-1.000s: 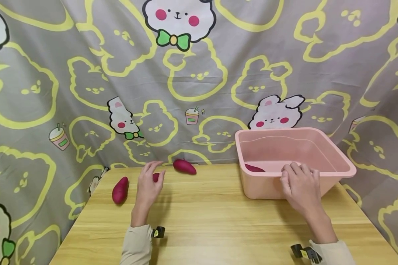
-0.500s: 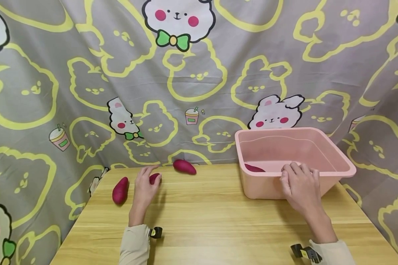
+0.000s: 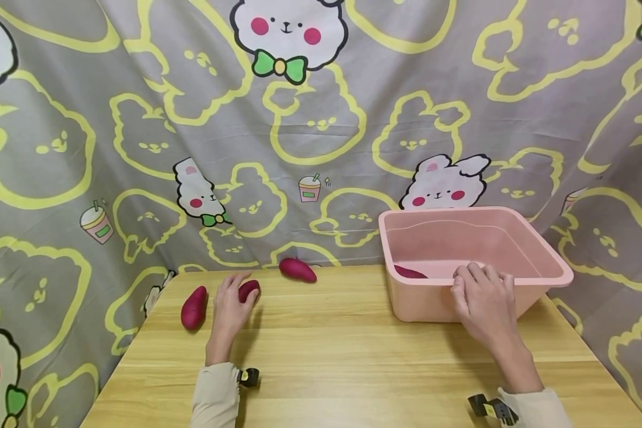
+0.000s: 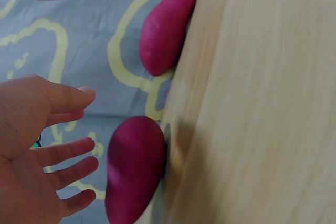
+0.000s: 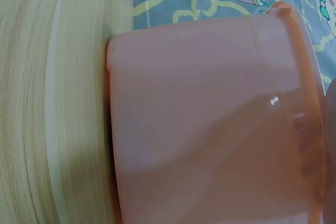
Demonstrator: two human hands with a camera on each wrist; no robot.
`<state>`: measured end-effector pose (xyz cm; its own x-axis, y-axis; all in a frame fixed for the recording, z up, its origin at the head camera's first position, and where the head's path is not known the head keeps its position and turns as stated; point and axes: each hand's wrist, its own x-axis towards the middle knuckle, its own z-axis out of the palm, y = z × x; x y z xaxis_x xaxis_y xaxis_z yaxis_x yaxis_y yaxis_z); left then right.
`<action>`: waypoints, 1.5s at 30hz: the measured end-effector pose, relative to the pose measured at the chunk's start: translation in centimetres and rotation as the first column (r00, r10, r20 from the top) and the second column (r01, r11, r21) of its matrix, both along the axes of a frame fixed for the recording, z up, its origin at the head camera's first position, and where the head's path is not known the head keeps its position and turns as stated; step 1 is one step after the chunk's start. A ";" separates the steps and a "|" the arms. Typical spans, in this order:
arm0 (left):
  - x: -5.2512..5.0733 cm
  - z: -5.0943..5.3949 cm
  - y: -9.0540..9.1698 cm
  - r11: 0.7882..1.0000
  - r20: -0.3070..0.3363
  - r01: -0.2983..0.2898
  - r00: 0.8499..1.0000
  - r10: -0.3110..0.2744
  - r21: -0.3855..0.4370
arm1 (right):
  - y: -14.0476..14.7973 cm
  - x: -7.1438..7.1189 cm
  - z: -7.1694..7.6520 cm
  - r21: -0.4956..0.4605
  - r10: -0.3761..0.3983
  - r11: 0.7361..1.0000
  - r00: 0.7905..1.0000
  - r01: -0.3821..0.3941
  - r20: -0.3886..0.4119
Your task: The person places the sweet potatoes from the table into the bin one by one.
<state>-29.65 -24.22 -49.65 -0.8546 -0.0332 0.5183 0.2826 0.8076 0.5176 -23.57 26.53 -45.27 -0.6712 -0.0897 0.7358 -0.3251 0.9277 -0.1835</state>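
Note:
My left hand (image 3: 232, 304) reaches over a purple-red sweet potato (image 3: 249, 290) on the table. In the left wrist view its fingers (image 4: 68, 174) are spread and stand apart from that sweet potato (image 4: 135, 166). Another sweet potato (image 3: 194, 308) lies left of the hand, and a third (image 3: 297, 270) sits at the back against the cloth. On the right, my right hand (image 3: 484, 303) grips the near rim of a pink plastic bin (image 3: 422, 303) with curled fingers. Inside the bin, part of a sweet potato (image 3: 409, 273) shows; the near wall hides the rest.
The wooden table (image 3: 342, 356) ends at the back against a grey patterned cloth (image 3: 342, 142), which also hangs at both sides. The bin stands at the table's back right. A small black camera is strapped at each wrist.
My left hand has moved slightly left and down towards the middle sweet potato, which shows more between thumb and fingers. The right hand and the bin have stayed put.

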 end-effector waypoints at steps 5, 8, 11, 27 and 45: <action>0.0 -0.3 -0.3 1.000 0.085 -0.020 0.996 0.019 0.004 | 0.0 0.0 -0.1 0.000 -0.002 1.000 1.000 0.002 0.006; 0.0 -0.5 -0.5 0.999 0.133 -0.032 0.991 0.032 -0.001 | 0.0 0.0 -0.1 -0.002 0.001 1.000 1.000 -0.001 0.004; -0.1 -0.6 -0.6 0.999 0.160 -0.039 0.986 0.039 -0.005 | 0.0 0.0 -0.1 -0.004 0.003 1.000 1.000 -0.003 0.002; -0.4 -1.4 -0.8 0.999 0.215 -0.038 0.976 0.032 0.024 | 0.0 0.1 -0.1 0.007 0.000 1.000 1.000 0.000 -0.010; -0.5 -1.8 -1.0 0.998 0.248 -0.053 0.968 0.043 0.036 | -0.1 0.1 0.0 0.013 -0.004 1.000 1.000 0.004 -0.007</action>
